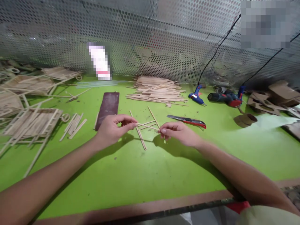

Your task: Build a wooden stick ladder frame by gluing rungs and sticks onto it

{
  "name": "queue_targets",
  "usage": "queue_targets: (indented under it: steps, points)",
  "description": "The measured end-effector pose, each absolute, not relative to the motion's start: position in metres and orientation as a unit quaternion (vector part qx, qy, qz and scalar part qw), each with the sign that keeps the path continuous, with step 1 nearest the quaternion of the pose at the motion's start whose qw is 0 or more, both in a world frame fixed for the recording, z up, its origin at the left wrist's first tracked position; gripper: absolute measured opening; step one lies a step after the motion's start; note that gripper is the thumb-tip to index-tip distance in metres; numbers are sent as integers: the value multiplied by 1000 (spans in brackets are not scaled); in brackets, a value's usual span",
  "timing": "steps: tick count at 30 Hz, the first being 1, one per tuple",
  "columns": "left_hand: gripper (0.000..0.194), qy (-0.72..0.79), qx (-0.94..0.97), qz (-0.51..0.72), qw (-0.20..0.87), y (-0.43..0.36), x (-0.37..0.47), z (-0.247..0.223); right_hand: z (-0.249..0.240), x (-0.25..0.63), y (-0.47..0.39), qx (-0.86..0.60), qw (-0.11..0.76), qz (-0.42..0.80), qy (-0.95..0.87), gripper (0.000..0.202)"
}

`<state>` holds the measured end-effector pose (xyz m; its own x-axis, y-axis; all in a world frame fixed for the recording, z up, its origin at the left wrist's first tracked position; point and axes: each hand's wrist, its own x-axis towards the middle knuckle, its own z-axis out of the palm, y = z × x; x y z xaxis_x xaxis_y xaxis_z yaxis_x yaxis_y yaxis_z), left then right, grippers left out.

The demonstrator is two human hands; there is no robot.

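Observation:
Between my hands a short thin wooden stick [148, 126] is held above the table. My left hand [114, 127] pinches its left end, and my right hand [174, 131] pinches its right end. Under it lies a small ladder-like frame of sticks [141, 137], with long side pieces and crosspieces on the green tabletop. Part of the frame is hidden by my right fingers. A box cutter [187, 121] with a red and black handle lies just beyond my right hand. A dark brown flat block [109, 104] is behind my left hand.
A pile of thin sticks [157, 90] lies at the back, near a blue glue gun [197, 95] and a cordless drill [226, 98]. Wooden cart-like models [35, 122] and short sticks [73, 125] are on the left. A cardboard tube [245, 120] is on the right. Perforated metal mesh [140, 37] stands behind.

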<state>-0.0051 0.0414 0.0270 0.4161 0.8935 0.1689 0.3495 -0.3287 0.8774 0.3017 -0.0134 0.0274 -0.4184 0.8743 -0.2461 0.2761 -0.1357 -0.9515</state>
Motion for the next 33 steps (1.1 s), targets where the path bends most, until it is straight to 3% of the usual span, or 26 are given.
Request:
queue_targets:
  steps: [10,15,20,28,33]
  points:
    - [27,404,765,334,372,37,0,24,22,300,-18,-467,271,615,-574,44]
    - [40,405,769,309,387,40,-2,19,21,300,-20,-487,261,584,-595,38]
    - [58,392,798,246,387,46,-10,13,31,306,-25,-548,226,462,-660,33]
    - [72,374,877,138,269,51,-11,8,25,298,-46,-559,138,142,-805,26]
    - [74,351,898,92,250,53,-6,-1,7,282,-53,-508,123,68,-850,32]
